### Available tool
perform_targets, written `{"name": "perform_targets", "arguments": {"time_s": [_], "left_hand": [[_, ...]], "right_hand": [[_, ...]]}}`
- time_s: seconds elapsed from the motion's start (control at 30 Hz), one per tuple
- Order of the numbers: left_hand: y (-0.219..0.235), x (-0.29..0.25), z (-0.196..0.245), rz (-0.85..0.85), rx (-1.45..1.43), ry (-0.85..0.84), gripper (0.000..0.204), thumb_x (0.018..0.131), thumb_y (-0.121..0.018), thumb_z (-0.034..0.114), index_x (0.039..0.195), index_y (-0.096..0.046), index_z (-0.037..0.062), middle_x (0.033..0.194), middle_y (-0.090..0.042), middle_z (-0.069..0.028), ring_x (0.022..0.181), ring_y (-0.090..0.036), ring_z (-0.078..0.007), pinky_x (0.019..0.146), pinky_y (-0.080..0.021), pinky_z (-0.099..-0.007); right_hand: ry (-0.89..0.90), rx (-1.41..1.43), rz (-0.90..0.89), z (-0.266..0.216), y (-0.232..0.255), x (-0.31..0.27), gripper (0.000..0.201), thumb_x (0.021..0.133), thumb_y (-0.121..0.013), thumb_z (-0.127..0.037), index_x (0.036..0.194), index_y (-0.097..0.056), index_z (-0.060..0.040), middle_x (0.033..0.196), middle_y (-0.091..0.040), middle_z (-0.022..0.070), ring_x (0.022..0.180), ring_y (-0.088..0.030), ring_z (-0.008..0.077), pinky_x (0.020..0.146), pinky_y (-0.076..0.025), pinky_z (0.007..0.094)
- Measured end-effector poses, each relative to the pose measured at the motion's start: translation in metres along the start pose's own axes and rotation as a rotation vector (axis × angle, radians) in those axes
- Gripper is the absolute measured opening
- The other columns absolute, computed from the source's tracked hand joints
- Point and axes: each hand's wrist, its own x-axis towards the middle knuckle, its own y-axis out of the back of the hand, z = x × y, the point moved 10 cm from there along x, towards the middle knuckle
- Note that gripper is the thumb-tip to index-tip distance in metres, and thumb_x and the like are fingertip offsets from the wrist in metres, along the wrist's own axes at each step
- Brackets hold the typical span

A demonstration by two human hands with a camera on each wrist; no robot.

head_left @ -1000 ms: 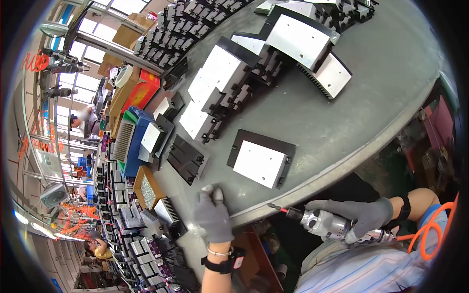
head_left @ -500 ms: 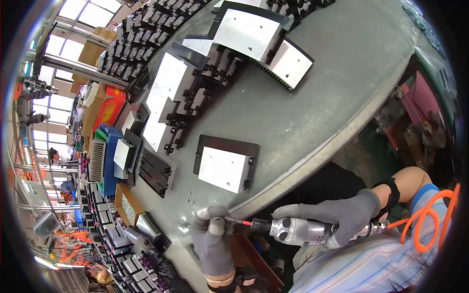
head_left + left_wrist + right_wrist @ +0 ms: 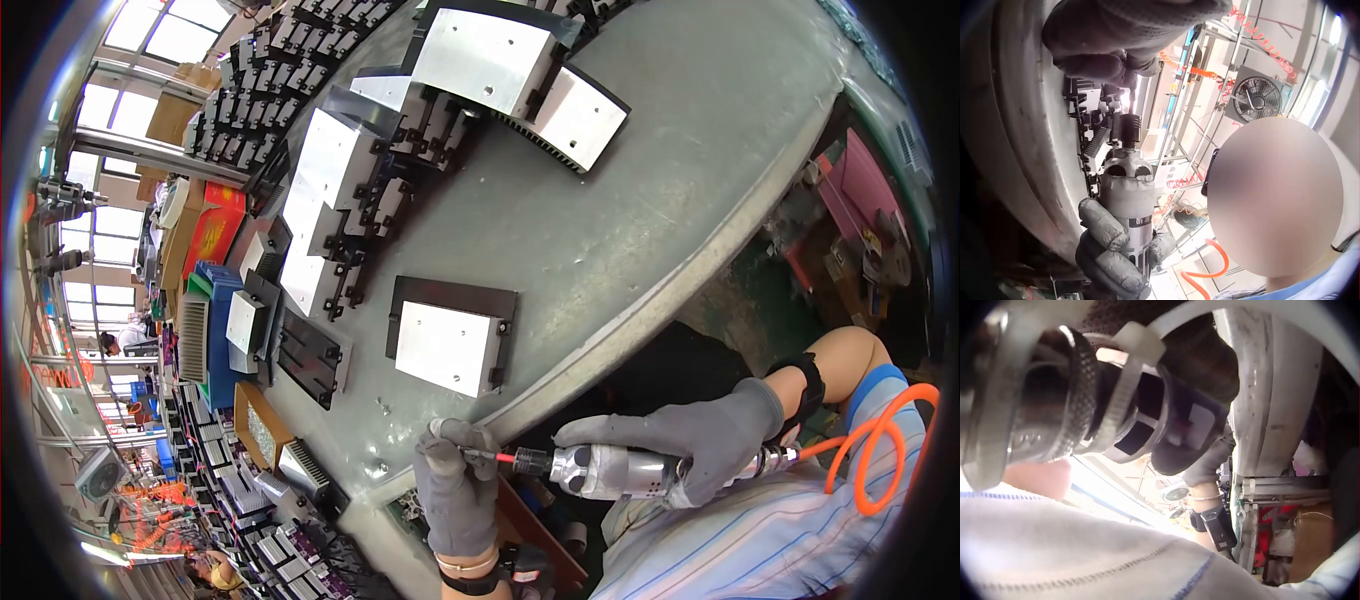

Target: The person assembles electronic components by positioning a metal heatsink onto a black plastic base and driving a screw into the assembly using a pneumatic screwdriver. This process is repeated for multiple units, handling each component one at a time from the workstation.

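My gloved right hand grips a silver air screwdriver with a black chuck, level in front of the striped shirt. Its red-banded bit points left. The gloved left hand pinches the bit's tip, just off the table edge; I cannot tell whether a screw is there. In the left wrist view, the left fingers meet the bit above the chuck. On the table beyond lies a silver metal block on a black plate. Small loose screws lie near the left hand.
Stacked silver-and-black heatsink parts stand further back on the grey table. At left are a cardboard box of screws, a blue bin and a finned heatsink. An orange air hose coils at right.
The left hand has lifted from the table edge and come to the bit, its fingers closing at the tip. The screwdriver has shifted left. The head view has turned, sliding the table parts left.
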Motion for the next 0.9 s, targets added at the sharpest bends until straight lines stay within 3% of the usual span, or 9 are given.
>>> {"name": "perform_targets", "arguments": {"time_s": [0.07,0.13,0.23,0.37,0.43,0.47,0.53,0.57,0.9], "left_hand": [[-0.004,0.002,0.001,0.006,0.054,-0.007,0.05,0.08,-0.063,0.058,0.082,-0.049,0.0106,0.066,-0.041,0.0024,0.06,-0.04,-0.0077,0.051,-0.031,-0.0205],[-0.005,0.002,0.028,0.055,0.283,-0.321,0.054,0.077,-0.068,0.06,0.076,-0.048,0.009,0.062,-0.041,0.0022,0.057,-0.039,-0.0082,0.051,-0.029,-0.0222],[-0.015,0.01,0.026,-0.074,0.159,-0.357,0.059,0.073,-0.071,0.061,0.07,-0.045,0.0083,0.058,-0.039,0.0028,0.055,-0.038,-0.0084,0.05,-0.028,-0.024],[-0.021,0.011,0.017,-0.121,0.215,-0.189,0.063,0.069,-0.073,0.062,0.08,-0.057,0.0029,0.065,-0.049,0.0006,0.058,-0.039,-0.0083,0.053,-0.029,-0.0226],[-0.006,-0.006,0.057,0.243,0.782,-0.551,0.071,0.068,-0.074,0.061,0.103,-0.064,0.0009,0.088,-0.057,-0.0094,0.071,-0.054,-0.0202,0.058,-0.042,-0.0278],[-0.006,-0.002,0.062,0.241,0.781,-0.55,0.071,0.068,-0.074,0.061,0.103,-0.064,0.0009,0.088,-0.057,-0.0094,0.071,-0.054,-0.0202,0.058,-0.042,-0.0278],[-0.058,-0.006,0.088,0.181,1.533,-0.961,0.087,0.065,-0.067,0.071,0.125,-0.057,0.0083,0.116,-0.053,-0.0161,0.098,-0.055,-0.0326,0.079,-0.047,-0.0401],[-0.059,0.007,0.083,0.117,1.589,-0.817,0.088,0.064,-0.064,0.072,0.133,-0.052,0.0183,0.131,-0.044,-0.0204,0.117,-0.045,-0.0404,0.094,-0.042,-0.0496],[-0.071,0.045,0.072,-0.201,1.565,-0.659,0.085,0.056,-0.074,0.056,0.133,-0.053,0.0259,0.137,-0.043,-0.0187,0.109,-0.051,-0.039,0.089,-0.047,-0.0448]], "right_hand": [[0.092,0.1,0.027,0.01,-0.001,0.004,0.1,0.065,-0.059,-0.012,0.15,-0.005,-0.0098,0.099,-0.053,0.0115,0.078,-0.057,0.0216,0.072,-0.045,0.031],[0.187,0.198,0.055,0.007,0.002,0.002,0.1,0.064,-0.061,-0.013,0.15,-0.009,-0.0107,0.097,-0.053,0.0113,0.073,-0.057,0.0238,0.069,-0.045,0.0322],[0.078,0.907,-0.225,0.002,-0.02,-0.005,0.098,0.067,-0.061,-0.011,0.15,-0.008,-0.0089,0.097,-0.048,0.0077,0.085,-0.052,0.0175,0.075,-0.044,0.0304],[0.201,0.522,-0.021,0.002,-0.003,-0.01,0.096,0.069,-0.061,-0.012,0.149,-0.009,-0.0055,0.106,-0.042,0.0045,0.094,-0.043,0.0128,0.081,-0.042,0.0295],[0.227,0.505,0.057,0.005,0.009,-0.016,0.095,0.069,-0.061,-0.012,0.149,-0.01,-0.0049,0.106,-0.042,0.004,0.094,-0.043,0.0128,0.081,-0.042,0.0293],[0.25,0.49,0.125,0.006,0.018,-0.018,0.095,0.069,-0.06,-0.011,0.149,-0.01,-0.0044,0.106,-0.043,0.0036,0.094,-0.043,0.0128,0.081,-0.042,0.0291],[0.263,0.498,0.156,0.007,0.025,-0.018,0.095,0.068,-0.06,-0.011,0.149,-0.01,-0.0033,0.104,-0.044,0.0034,0.09,-0.045,0.0136,0.08,-0.043,0.0282],[0.21,0.45,0.147,0.015,0.026,-0.016,0.098,0.069,-0.063,-0.014,0.149,-0.007,-0.0032,0.11,-0.043,0.0057,0.092,-0.046,0.0143,0.079,-0.043,0.0287],[0.151,0.393,0.148,0.023,0.029,-0.011,0.101,0.07,-0.065,-0.014,0.15,-0.004,-0.0032,0.111,-0.044,0.0065,0.092,-0.047,0.0148,0.079,-0.043,0.0289]]}}
